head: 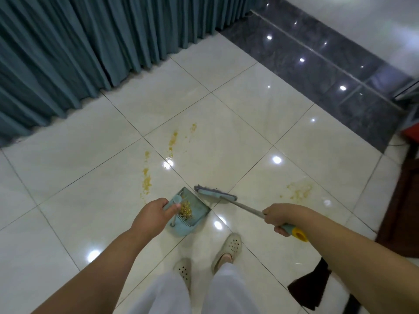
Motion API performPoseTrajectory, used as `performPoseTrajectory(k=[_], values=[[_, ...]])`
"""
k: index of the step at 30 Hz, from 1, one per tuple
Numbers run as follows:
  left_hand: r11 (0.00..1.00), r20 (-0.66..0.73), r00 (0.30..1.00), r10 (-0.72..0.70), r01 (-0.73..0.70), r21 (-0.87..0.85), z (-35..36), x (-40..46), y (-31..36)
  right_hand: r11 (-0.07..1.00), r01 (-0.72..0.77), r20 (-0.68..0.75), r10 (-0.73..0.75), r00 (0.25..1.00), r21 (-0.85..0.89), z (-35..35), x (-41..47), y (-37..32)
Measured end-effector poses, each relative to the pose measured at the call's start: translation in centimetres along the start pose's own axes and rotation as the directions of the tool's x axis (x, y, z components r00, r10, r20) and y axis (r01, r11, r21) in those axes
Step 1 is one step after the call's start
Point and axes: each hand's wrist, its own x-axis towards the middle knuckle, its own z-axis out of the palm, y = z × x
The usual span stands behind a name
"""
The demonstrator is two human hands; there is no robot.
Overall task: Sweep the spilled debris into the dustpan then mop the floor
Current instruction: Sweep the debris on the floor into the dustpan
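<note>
Head view: left hand (151,215) fingers clamped on dustpan (188,211) handle, bracing it; right hand (279,217) fingers wrapped around broom (215,194) handle, bristles at dustpan mouth, funnelling debris (146,181).

Glossy cream tiled floor (238,123) with thin dark grout lines, mirroring ceiling lights. Band of dark grey polished stone (317,71) across the far right. Smeared over the tiles: yellow crumbly debris streaks (172,140), a further streak (146,180) just beyond the pale blue plastic dustpan (192,223), a fainter patch (299,192) to the right. Resting at the dustpan's mouth, blue broom head with purple bristles (215,194). Planted nearby, two cream perforated clogs (227,250). Teal pleated curtain (79,53) hanging down to floor level at left.
</note>
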Motion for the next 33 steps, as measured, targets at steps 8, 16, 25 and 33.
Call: performPoseTrajectory(k=[8, 16, 25, 33], values=[[0.999, 0.012, 1.0, 0.022, -0.022, 0.024, 0.0, -0.1, -0.1, 0.937, -0.032, -0.043, 0.05, 0.998, 0.349, -2.0, 3.5, -0.6], [0.999, 0.062, 0.998, 0.005, -0.007, 0.041, 0.8, 0.9, -0.3, 0.887, -0.122, 0.101, 0.086, 0.991, 0.446, 1.4, 6.8, -1.5], [0.993, 0.193, 0.979, -0.069, 0.086, -0.084, 0.2, 1.0, -0.1, 0.899, -0.068, 0.325, -0.084, 0.942, 0.432, 3.0, 0.0, 1.3], [0.983, 0.152, 0.986, -0.074, 0.098, -0.156, -0.7, -0.3, -0.8, 0.872, -0.029, 0.158, -0.056, 0.986, 0.489, 2.3, -1.8, 1.4]])
